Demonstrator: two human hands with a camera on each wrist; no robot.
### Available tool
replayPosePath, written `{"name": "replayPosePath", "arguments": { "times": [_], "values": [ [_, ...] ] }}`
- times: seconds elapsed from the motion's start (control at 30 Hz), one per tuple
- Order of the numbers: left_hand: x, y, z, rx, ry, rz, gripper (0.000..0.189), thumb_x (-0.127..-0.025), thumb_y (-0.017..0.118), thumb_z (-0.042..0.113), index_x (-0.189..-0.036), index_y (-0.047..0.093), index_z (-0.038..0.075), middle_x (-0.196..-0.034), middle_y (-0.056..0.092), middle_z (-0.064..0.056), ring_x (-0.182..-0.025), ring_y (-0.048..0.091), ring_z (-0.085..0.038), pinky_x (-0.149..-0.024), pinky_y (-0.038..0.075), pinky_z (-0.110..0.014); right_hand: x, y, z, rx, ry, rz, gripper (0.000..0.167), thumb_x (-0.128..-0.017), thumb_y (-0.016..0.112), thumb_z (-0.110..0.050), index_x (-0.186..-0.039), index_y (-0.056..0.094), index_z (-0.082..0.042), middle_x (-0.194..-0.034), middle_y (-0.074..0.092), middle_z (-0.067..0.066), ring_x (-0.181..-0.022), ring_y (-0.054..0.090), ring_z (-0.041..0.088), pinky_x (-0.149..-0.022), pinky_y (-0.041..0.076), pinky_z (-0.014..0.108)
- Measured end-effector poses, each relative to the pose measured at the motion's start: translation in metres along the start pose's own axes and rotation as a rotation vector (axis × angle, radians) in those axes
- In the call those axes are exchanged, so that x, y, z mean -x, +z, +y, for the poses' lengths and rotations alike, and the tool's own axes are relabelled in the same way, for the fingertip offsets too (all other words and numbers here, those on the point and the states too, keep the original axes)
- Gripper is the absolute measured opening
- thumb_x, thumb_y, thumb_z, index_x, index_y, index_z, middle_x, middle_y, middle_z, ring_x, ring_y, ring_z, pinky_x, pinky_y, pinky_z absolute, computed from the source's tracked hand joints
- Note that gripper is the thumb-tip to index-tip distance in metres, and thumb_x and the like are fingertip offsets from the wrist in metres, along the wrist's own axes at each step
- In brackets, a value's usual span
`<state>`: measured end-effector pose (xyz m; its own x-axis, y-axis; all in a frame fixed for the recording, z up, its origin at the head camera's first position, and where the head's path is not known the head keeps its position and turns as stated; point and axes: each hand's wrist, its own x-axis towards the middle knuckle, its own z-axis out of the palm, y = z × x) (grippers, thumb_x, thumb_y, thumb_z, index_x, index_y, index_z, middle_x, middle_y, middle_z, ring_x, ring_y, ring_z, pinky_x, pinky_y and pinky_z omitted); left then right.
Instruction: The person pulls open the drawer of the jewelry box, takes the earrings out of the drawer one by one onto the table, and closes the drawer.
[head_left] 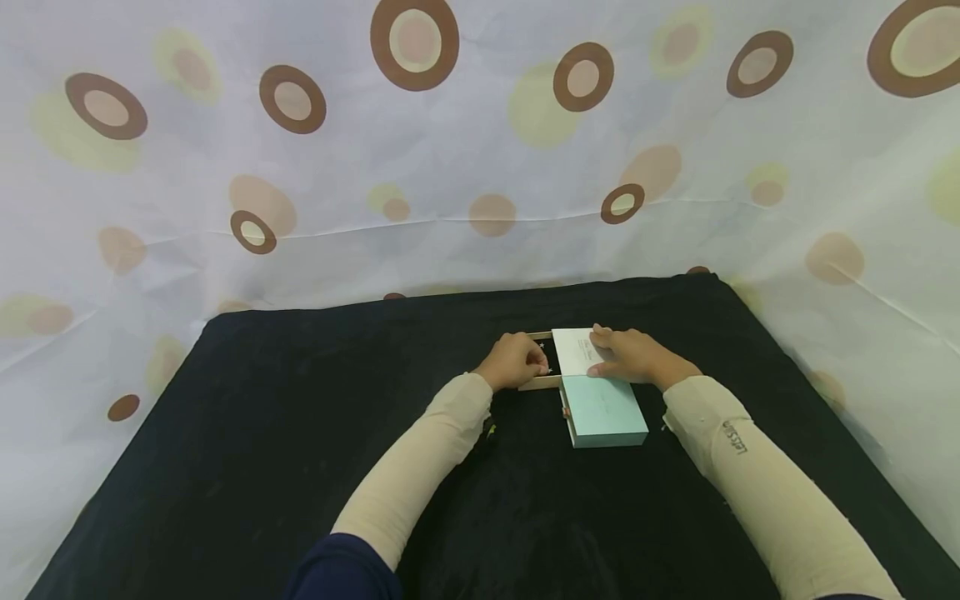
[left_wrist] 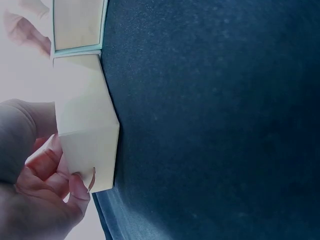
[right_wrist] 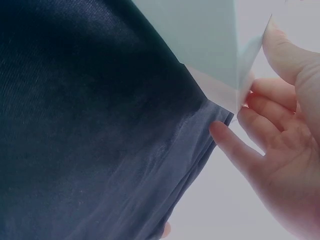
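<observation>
A small box (head_left: 603,412) with a mint-green lid folded open toward the near side lies on the black cloth. Its upper section shows a white printed face (head_left: 572,352), and a cream-coloured drawer (head_left: 538,383) with a dark inside stands out to the left. My left hand (head_left: 512,362) is at the drawer, fingers curled, fingertips at its inside beside tiny shiny pieces (head_left: 550,371); whether it pinches one is hidden. In the left wrist view a ribbon tab (left_wrist: 92,180) hangs on the drawer's end, touching a fingertip. My right hand (head_left: 636,357) holds the box's right end, thumb on top.
Black cloth (head_left: 300,433) covers the table around the box. Behind it hangs a white sheet (head_left: 450,167) with brown and green circles. A tiny yellow-green bit (head_left: 491,430) lies by the left sleeve (head_left: 427,450).
</observation>
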<state>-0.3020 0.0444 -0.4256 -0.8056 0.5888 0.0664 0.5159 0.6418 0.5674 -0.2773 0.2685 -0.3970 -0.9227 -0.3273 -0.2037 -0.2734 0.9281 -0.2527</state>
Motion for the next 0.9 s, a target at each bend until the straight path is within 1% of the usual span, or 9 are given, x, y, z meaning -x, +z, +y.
{"name": "replayPosePath", "arguments": {
  "times": [0.27,0.53,0.7,0.9],
  "values": [
    [0.0023,-0.0017,0.0006,-0.004,0.010,-0.011,0.011,-0.091,0.067,0.013,-0.087,0.076,0.007,-0.085,0.073,-0.003,-0.056,0.051,-0.007,-0.056,0.042,-0.019,0.0021,-0.0015,-0.0030,-0.014,-0.001,-0.009,0.080,-0.090,0.064,-0.037,-0.146,0.026,0.007,-0.152,0.021,0.026,-0.139,0.023,0.044,-0.111,0.020,0.055],
    [0.0024,-0.0039,0.0025,-0.009,0.028,-0.011,0.011,-0.090,0.067,0.011,-0.086,0.076,0.006,-0.081,0.072,-0.004,-0.055,0.049,-0.006,-0.057,0.040,-0.019,0.0023,-0.0029,-0.0039,-0.005,0.004,-0.010,0.080,-0.090,0.064,-0.036,-0.146,0.026,0.006,-0.152,0.022,0.026,-0.139,0.024,0.044,-0.111,0.021,0.055],
    [0.0014,-0.0043,0.0017,0.003,0.024,-0.017,0.012,-0.091,0.066,0.010,-0.087,0.077,0.006,-0.085,0.073,-0.004,-0.054,0.048,-0.006,-0.058,0.040,-0.019,0.0030,-0.0045,-0.0048,-0.007,0.002,-0.014,0.080,-0.090,0.065,-0.036,-0.146,0.027,0.006,-0.152,0.022,0.026,-0.139,0.024,0.044,-0.111,0.021,0.055],
    [-0.0002,-0.0036,0.0009,0.026,0.026,0.000,0.013,-0.091,0.064,0.007,-0.087,0.077,0.006,-0.087,0.073,-0.003,-0.051,0.045,-0.006,-0.055,0.039,-0.018,0.0034,-0.0071,-0.0045,-0.003,0.002,-0.015,0.080,-0.090,0.065,-0.036,-0.146,0.026,0.007,-0.151,0.022,0.026,-0.138,0.024,0.045,-0.111,0.021,0.055]
  ]
}}
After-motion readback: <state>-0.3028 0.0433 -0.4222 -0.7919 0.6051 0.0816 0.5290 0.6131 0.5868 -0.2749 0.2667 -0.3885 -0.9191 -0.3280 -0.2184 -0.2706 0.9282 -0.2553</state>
